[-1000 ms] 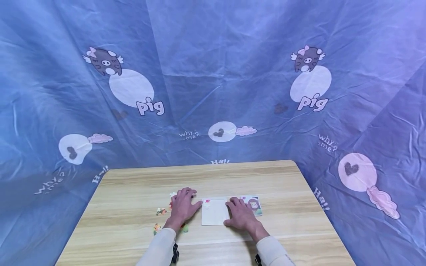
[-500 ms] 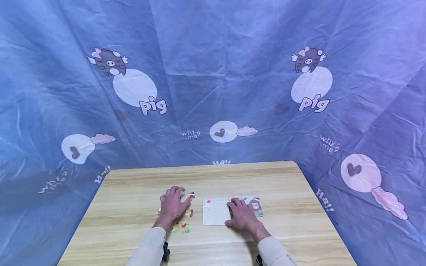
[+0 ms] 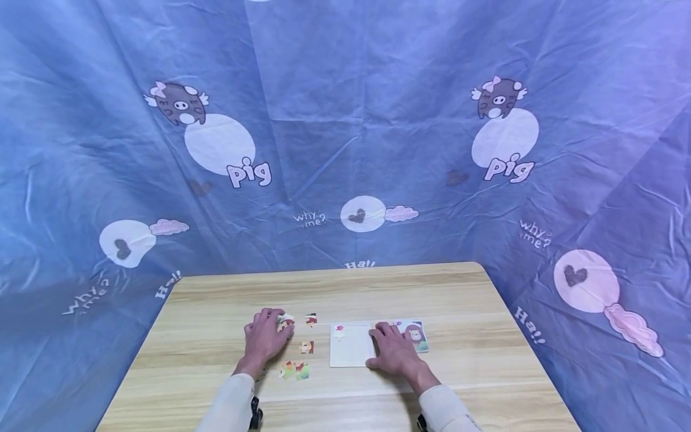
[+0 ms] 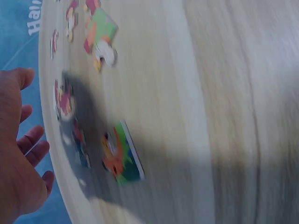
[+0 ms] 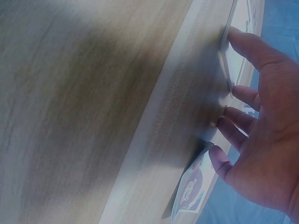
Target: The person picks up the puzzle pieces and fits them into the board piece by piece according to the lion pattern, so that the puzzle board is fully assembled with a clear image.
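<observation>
In the head view a white puzzle tray (image 3: 351,355) lies flat, with one small pink-and-white jigsaw piece (image 3: 339,331) in its upper left corner. My right hand (image 3: 396,353) rests along the tray's right edge, its thumb and fingertips touching the rim with the fingers loosely bent. To the left, my left hand (image 3: 263,339) hovers low over the table with spread, relaxed fingers and nothing between them. Its fingertips overlap a red-and-white jigsaw piece (image 3: 286,323). The left wrist view shows a green-and-orange jigsaw piece (image 4: 122,156) under the hand's shadow.
A picture card with a lion (image 3: 414,333) lies right of the tray, partly behind my right hand. Between the left hand and the tray are loose jigsaw pieces, among them an orange-and-red one (image 3: 308,347) and a green one (image 3: 302,371). Blue cloth (image 3: 345,150) hangs behind the wooden table (image 3: 432,288).
My left hand has moved left, away from the tray, uncovering several jigsaw pieces. My right hand stays at the tray's right edge.
</observation>
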The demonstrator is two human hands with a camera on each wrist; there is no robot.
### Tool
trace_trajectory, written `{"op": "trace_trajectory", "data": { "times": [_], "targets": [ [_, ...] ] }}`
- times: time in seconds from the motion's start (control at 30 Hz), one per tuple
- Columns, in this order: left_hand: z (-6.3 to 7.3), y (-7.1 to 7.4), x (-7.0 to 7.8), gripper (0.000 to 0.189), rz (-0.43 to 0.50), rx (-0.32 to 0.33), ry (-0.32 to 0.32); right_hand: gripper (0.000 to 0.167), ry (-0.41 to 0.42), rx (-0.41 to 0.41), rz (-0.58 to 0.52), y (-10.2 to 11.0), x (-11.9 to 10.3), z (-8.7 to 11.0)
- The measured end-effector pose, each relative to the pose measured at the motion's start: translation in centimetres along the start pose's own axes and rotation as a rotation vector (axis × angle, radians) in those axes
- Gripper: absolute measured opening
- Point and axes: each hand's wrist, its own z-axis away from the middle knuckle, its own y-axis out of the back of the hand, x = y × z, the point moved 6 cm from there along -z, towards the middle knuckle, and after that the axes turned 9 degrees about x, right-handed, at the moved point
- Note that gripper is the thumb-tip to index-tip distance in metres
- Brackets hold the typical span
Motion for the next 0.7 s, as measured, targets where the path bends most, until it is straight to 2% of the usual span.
{"op": "trace_trajectory", "data": {
  "times": [0.4, 0.7],
  "targets": [
    [0.3, 0.3, -3.2, 0.049, -0.024, -0.037, 0.068, 0.076, -0.004, -0.002, 0.009, 0.1, -0.1, 0.0],
    [0.4, 0.5, -4.0, 0.049, -0.038, -0.084, 0.079, 0.076, -0.015, -0.005, 0.009, 0.2, -0.2, -0.1]
  ]
}}
